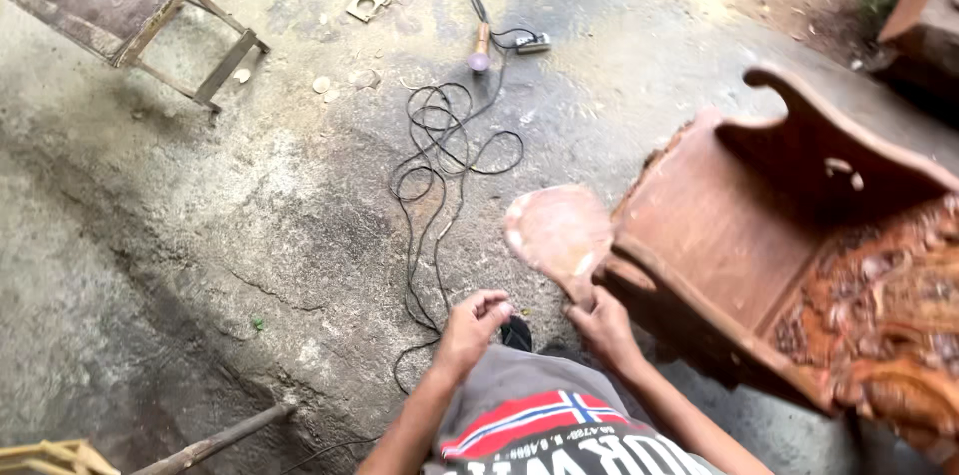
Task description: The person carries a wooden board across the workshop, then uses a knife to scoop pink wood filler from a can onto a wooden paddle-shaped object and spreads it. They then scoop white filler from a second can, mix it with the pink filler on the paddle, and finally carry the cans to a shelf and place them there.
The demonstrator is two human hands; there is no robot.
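Rough, stained concrete floor (250, 205) runs under everything, dusty and cracked. Near the bottom middle, the right hand (602, 327) closes its fingers around the narrow neck of a flat, rounded wooden piece (559, 233), paddle-shaped and reddish, whose broad end tilts up and away over the floor. Its neck end sits just beside, perhaps touching, the near corner of the carved wooden chair (789, 235) lying on the right. The piece looks stiff and fairly light, with a smooth face that could slip; the narrow neck seems the sure place to hold, while the thin rim may chip if knocked. The left hand (470, 327) hovers close beside it, fingers curled and pinched together near a small dark object (516, 333) that I cannot identify; whether it grips that is unclear. The chair itself looks heavy, solid, with deep ornate carving at its right end. Farther off, a black cable (440, 165) loops across the floor toward a power tool (480, 47). A wooden stool (120, 5) lies far left.
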